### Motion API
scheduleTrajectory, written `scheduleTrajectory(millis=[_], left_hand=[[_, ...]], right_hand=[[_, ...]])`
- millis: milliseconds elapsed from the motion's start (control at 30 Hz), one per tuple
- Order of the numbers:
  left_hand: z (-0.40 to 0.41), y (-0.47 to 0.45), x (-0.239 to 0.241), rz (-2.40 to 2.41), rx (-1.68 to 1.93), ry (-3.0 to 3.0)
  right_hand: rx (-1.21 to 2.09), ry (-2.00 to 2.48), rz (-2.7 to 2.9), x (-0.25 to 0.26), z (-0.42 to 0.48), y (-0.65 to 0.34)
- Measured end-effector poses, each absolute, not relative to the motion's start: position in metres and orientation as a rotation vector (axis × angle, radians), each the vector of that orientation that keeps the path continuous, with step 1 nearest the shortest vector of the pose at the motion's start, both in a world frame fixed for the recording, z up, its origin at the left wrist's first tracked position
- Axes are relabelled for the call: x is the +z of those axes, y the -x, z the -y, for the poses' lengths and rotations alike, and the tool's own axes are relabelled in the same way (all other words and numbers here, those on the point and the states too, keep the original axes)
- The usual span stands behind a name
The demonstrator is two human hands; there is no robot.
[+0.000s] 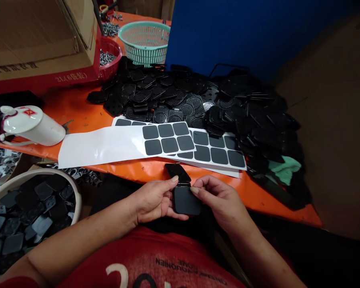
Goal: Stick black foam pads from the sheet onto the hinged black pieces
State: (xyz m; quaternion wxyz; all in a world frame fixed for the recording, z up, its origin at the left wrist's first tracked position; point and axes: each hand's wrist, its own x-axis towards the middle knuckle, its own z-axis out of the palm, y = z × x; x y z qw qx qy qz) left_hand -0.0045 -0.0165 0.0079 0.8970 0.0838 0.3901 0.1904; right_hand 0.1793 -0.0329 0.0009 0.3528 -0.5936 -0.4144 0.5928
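Note:
A black folding plastic piece (pixel 187 201), two square panels joined by a hinge, is held over my lap just off the table's front edge. My left hand (pixel 156 200) grips it from the left, thumb by the hinge and fingers underneath. With thumb and forefinger, my right hand (pixel 218 197) pinches the lower panel's upper right corner. That panel's face is smooth dark grey, like the stickers; I cannot tell whether a sticker covers it. Beyond my hands lies a white sheet of dark square stickers (pixel 169 138), partly peeled bare at its left, over another sticker sheet (pixel 219 156).
Black plastic pieces (pixel 168 94) are heaped across the orange table (pixel 126 166). A white lidded mug (pixel 37 126), a cardboard box (pixel 42 40) and a green basket (pixel 145 44) stand around it. At lower left is a tub (pixel 78 200) of dark squares; a green cloth (pixel 285 170) lies right.

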Motion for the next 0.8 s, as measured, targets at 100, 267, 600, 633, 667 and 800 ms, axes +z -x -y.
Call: scheduleTrajectory(millis=[100,267,600,633,667,800], left_hand=[[0.0157,0.005,0.0078,-0.796,0.402,-0.167],[0.0134,0.0053,0.0068,-0.771,0.415,-0.129],[0.0101,0.0046,0.0077,-0.724,0.399,-0.132],[0.0099,0.0047,0.0068,-0.71,0.401,-0.129],[0.0098,0.0049,0.0059,-0.692,0.401,-0.126],[0.01,0.0061,0.0033,-0.643,0.397,-0.119]], right_hand=[[1.519,1.542,1.091,0.0008,0.0325,-0.1799],[1.505,1.545,1.122,0.0017,0.0315,-0.18],[1.47,1.563,1.145,0.0015,0.0293,-0.1799],[1.452,1.572,1.156,0.0019,0.0293,-0.1797],[1.435,1.58,1.167,0.0022,0.0293,-0.1794],[1.387,1.592,1.232,0.0035,0.0296,-0.1785]])
